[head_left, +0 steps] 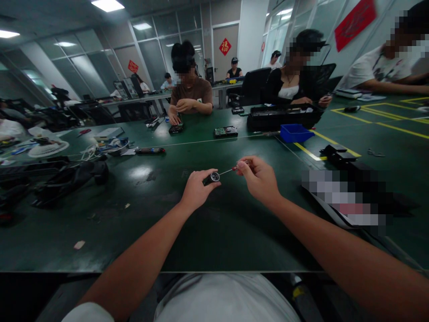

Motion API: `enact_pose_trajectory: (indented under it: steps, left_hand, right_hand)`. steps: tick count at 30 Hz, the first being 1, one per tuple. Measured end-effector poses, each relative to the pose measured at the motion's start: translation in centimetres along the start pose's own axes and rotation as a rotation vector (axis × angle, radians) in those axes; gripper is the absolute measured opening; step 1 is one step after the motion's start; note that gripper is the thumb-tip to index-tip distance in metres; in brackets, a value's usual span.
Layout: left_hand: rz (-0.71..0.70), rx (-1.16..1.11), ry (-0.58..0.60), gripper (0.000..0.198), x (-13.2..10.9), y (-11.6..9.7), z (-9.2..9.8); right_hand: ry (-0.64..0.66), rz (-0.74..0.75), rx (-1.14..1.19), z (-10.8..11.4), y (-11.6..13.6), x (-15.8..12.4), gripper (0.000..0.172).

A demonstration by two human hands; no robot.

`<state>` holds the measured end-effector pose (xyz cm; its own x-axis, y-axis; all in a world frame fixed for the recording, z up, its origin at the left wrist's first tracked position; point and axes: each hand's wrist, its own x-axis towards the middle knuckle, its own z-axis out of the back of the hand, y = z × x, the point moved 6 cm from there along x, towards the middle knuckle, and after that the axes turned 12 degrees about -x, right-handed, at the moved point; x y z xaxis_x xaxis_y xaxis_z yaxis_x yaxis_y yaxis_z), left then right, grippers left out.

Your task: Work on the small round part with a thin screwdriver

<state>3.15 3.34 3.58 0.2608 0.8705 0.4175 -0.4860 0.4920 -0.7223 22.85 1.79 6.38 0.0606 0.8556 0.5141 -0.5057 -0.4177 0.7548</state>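
Observation:
My left hand (198,188) is closed around a small black cylindrical part (212,178) with a silvery ring at its open end. Between the thumb and fingers of my right hand (260,179) is the reddish handle of a screwdriver (227,171). Its thin metal shaft points left, and the tip meets or overlaps the rim of the cylindrical part; whether it touches I cannot tell. Both hands are above the green table (201,241), near its middle. The inside of the cylindrical part is too small to make out.
Ahead lie a hard drive with a green circuit board (225,131), a blue bin (296,133) and a long black case (284,117). A pen-like tool (150,150) and cables (112,147) are at the left. Black parts (72,179) lie further left. Co-workers sit opposite.

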Motion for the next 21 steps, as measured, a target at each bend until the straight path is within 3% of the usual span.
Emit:
enact_pose_trajectory:
  steps: [14, 21]
  left_hand:
    - [0.1, -0.081, 0.038, 0.038, -0.09, 0.47, -0.36]
    - [0.128, -0.077, 0.046, 0.042, -0.14, 0.52, -0.74]
  right_hand:
    - [-0.039, -0.053, -0.19, 0.69, -0.21, 0.22, 0.031]
    - [-0.064, 0.028, -0.276, 0.72, 0.43, 0.0, 0.037]
